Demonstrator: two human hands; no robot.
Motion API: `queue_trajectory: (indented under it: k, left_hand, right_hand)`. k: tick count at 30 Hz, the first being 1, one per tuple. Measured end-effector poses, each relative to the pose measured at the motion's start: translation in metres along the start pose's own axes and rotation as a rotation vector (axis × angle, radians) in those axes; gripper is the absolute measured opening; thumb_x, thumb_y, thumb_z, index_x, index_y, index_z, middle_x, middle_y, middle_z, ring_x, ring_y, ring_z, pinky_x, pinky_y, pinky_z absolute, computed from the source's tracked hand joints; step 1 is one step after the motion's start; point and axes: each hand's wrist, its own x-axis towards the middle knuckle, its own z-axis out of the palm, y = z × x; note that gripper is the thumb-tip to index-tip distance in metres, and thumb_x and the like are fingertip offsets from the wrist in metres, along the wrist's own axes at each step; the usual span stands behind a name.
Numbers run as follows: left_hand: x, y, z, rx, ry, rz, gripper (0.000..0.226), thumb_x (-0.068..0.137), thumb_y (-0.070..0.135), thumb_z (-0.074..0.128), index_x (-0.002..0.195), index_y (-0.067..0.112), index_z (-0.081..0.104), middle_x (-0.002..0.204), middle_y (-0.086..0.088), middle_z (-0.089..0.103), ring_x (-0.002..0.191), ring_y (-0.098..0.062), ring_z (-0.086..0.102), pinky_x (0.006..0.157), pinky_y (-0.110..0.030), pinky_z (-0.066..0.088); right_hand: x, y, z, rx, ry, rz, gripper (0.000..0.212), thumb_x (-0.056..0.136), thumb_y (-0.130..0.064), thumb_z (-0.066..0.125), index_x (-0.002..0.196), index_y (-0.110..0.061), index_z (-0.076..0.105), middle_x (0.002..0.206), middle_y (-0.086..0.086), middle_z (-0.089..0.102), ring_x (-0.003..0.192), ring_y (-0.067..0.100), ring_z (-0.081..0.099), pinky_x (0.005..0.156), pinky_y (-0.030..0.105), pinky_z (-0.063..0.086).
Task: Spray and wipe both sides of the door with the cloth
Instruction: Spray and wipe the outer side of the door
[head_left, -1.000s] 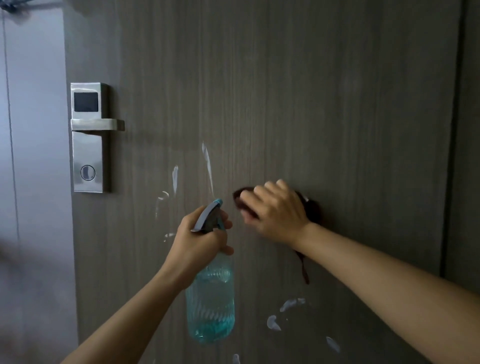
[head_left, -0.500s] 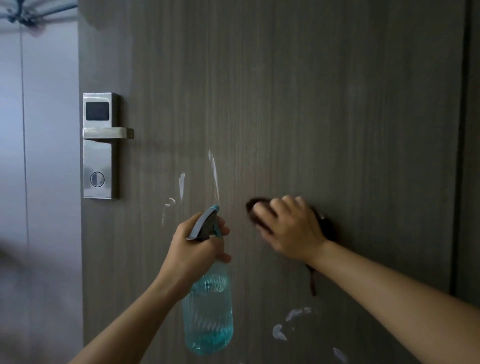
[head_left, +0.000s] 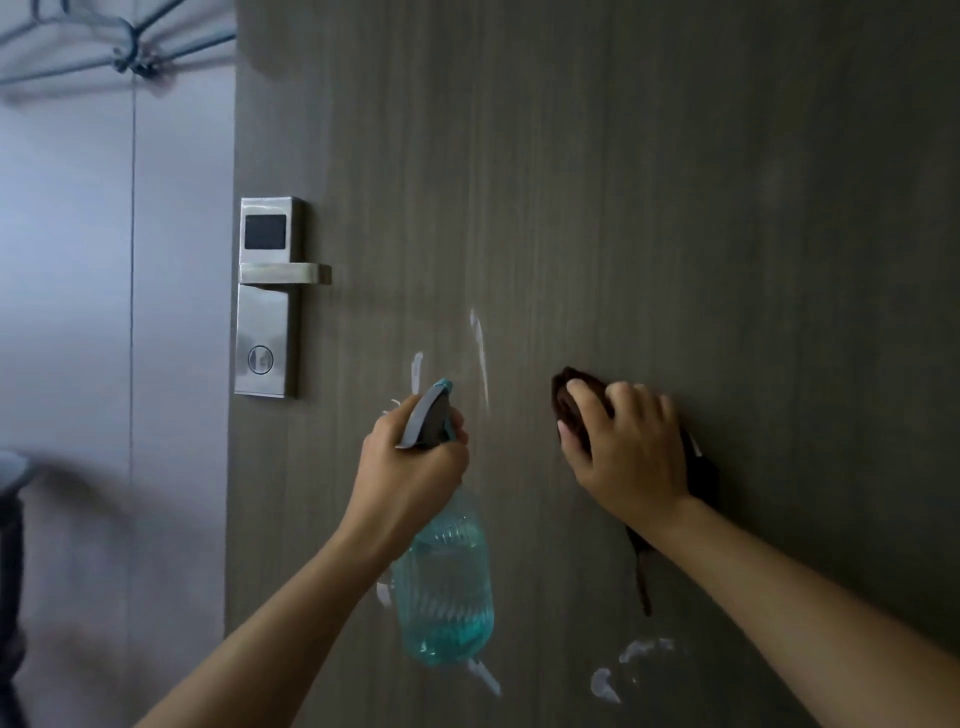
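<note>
A grey-brown wood-grain door fills most of the view. My left hand grips the neck of a clear spray bottle with blue liquid and a grey-blue trigger head, held close to the door. My right hand presses a dark brown cloth against the door, to the right of the bottle; a strip of the cloth hangs below my wrist. White foam streaks run down the door above the bottle, and more white foam blobs sit lower down.
A steel electronic lock with a lever handle sits near the door's left edge. Left of the door is a pale wall, with wire hangers at the top left. A dark blurred object shows at the far left edge.
The view has shifted so the door and lock sit further right and lower. My right hand with the cloth has slid rightward, away from the bottle. The left hand keeps its grip.
</note>
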Motion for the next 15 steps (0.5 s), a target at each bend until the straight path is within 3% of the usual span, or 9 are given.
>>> queue_trajectory:
  k: [4,8,9,12,15]
  left_hand:
    - [0.005,0.004,-0.003,0.006,0.012,0.020,0.021,0.078,-0.002,0.064,0.085,0.016,0.072,0.085,-0.015,0.071,0.086,-0.045,0.071,0.072,-0.061,0.060]
    - [0.008,0.003,-0.002,0.042,-0.026,0.000,0.026,0.081,-0.010,0.065,0.091,0.013,0.072,0.088,-0.010,0.073,0.072,-0.028,0.064,0.062,-0.038,0.055]
    - [0.008,0.002,-0.001,0.046,-0.028,-0.003,0.024,0.081,-0.008,0.065,0.091,0.012,0.072,0.092,-0.012,0.073,0.073,-0.029,0.064,0.062,-0.039,0.055]
    - [0.008,-0.001,0.002,0.035,-0.033,-0.012,0.010,0.080,0.003,0.065,0.089,0.007,0.069,0.091,-0.024,0.069,0.083,-0.047,0.067,0.068,-0.058,0.059]
    - [0.006,-0.009,-0.002,0.021,-0.040,-0.016,0.010,0.082,-0.001,0.065,0.087,0.006,0.069,0.088,-0.024,0.067,0.073,-0.032,0.063,0.067,-0.046,0.055]
  right_hand:
    - [0.038,-0.007,0.006,0.003,0.031,0.089,0.042,0.100,-0.041,0.053,0.127,-0.010,0.059,0.097,0.016,0.055,0.083,0.035,0.052,0.072,0.044,0.039]
    - [0.058,-0.012,0.010,-0.005,0.042,0.114,0.040,0.101,-0.040,0.053,0.126,-0.010,0.058,0.097,0.017,0.055,0.083,0.036,0.052,0.072,0.045,0.041]
    - [0.059,-0.012,0.010,-0.003,0.039,0.112,0.040,0.101,-0.041,0.052,0.126,-0.010,0.058,0.097,0.017,0.055,0.083,0.036,0.052,0.072,0.045,0.042]
    - [0.062,-0.012,0.010,0.005,0.060,0.099,0.041,0.101,-0.041,0.052,0.127,-0.010,0.059,0.097,0.016,0.056,0.083,0.037,0.054,0.072,0.046,0.041]
    - [0.083,-0.013,0.010,0.038,0.075,0.127,0.044,0.100,-0.043,0.054,0.131,-0.011,0.059,0.102,0.013,0.060,0.088,0.036,0.057,0.076,0.046,0.041]
